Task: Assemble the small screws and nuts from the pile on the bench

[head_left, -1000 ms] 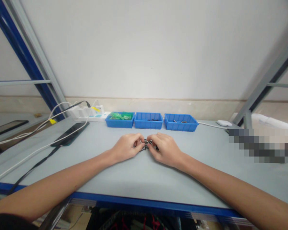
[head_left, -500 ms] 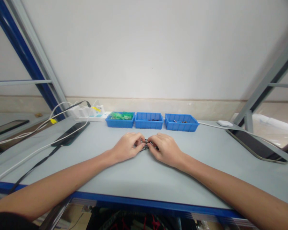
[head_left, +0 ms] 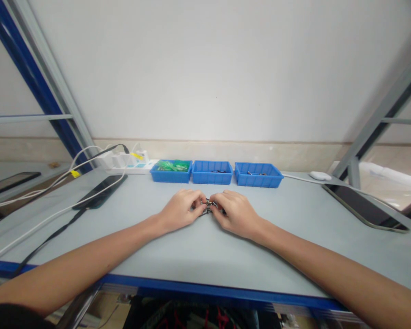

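Both of my hands meet over the middle of the grey table [head_left: 192, 256]. Between their fingertips is a small dark metallic piece [head_left: 208, 206] with thin black and shiny parts; its exact kind is too small to make out. My left hand [head_left: 184, 209] pinches its left side with thumb and index finger. On the other side, my right hand [head_left: 235, 212] pinches it the same way, fingers curled. Most of the piece is covered by the fingers. Both wrists rest low, near the tabletop.
Behind my hands stand three blue bins: a left bin [head_left: 171, 177] with green plastic bags, a middle bin [head_left: 212, 178] and a right bin [head_left: 258, 181] with small parts. Phones [head_left: 101, 192] lie at both sides. A white power strip [head_left: 133, 167] with cables sits back left.
Both hands stay in nearly the same place with the small piece between them. The whole view has shifted very slightly.
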The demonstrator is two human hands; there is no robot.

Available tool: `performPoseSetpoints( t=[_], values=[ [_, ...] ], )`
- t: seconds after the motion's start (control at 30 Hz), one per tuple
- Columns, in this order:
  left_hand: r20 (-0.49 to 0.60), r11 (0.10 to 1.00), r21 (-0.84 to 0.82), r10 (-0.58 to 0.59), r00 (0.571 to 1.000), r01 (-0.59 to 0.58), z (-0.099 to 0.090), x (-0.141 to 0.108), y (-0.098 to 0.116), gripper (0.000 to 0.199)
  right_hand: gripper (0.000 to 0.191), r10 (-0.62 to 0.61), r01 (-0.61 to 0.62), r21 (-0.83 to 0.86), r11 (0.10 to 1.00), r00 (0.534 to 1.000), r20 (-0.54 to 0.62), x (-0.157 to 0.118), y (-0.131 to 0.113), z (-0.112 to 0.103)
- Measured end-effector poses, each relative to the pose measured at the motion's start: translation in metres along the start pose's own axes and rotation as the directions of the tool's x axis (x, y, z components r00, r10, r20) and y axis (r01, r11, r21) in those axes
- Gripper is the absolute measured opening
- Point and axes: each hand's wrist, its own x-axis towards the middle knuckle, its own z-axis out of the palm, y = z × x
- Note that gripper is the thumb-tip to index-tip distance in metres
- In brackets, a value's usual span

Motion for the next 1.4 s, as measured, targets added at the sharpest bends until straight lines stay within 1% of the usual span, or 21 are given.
performPoseSetpoints(
  t=[0.33, 0.5, 0.63, 0.73, 0.8, 1.17, 1.4],
  values=[
    [-0.011, 1.0, -0.014, 0.006, 1.0, -0.006, -0.001, 0.0001, 0.0007, 0.008, 0.016, 0.025, -0.025, -0.001, 1.0, 1.0, 0.001, 0.0011, -0.0003, -0.0014],
    [-0.015, 1.0, -0.007, 0.016, 1.0, -0.017, -0.0007, 0.0005, 0.0006, 0.008, 0.013, 0.037, -0.038, 0.019, 0.999, 0.999, 0.015, 0.0008, -0.001, -0.002],
    [-0.011, 1.0, -0.007, 0.022, 1.0, -0.022, -0.0009, 0.0003, 0.0004, 0.008, 0.018, 0.038, -0.038, 0.038, 0.999, 0.999, 0.005, 0.0003, 0.0002, -0.0007],
    [-0.007, 1.0, -0.006, 0.027, 1.0, -0.027, -0.0011, -0.0001, 0.0001, 0.008, 0.012, 0.013, -0.013, 0.005, 1.0, 1.0, -0.005, 0.0007, 0.0018, 0.001],
    [-0.004, 1.0, -0.006, 0.028, 1.0, -0.028, -0.001, -0.0003, -0.0001, 0.009, 0.01, 0.003, -0.003, -0.011, 1.0, 1.0, -0.012, 0.0009, 0.0023, 0.0017],
    [-0.018, 0.999, -0.007, 0.036, 0.999, -0.036, -0.0008, -0.0003, 0.0007, 0.006, 0.015, 0.0, 0.0, -0.002, 1.0, 0.999, -0.044, 0.0, 0.0003, 0.0002],
    [-0.016, 1.0, 0.0, 0.025, 1.0, -0.025, 0.0002, 0.0005, -0.0009, 0.008, 0.014, 0.031, -0.03, 0.021, 0.999, 0.999, -0.02, 0.0013, -0.0009, -0.0014]
  ],
)
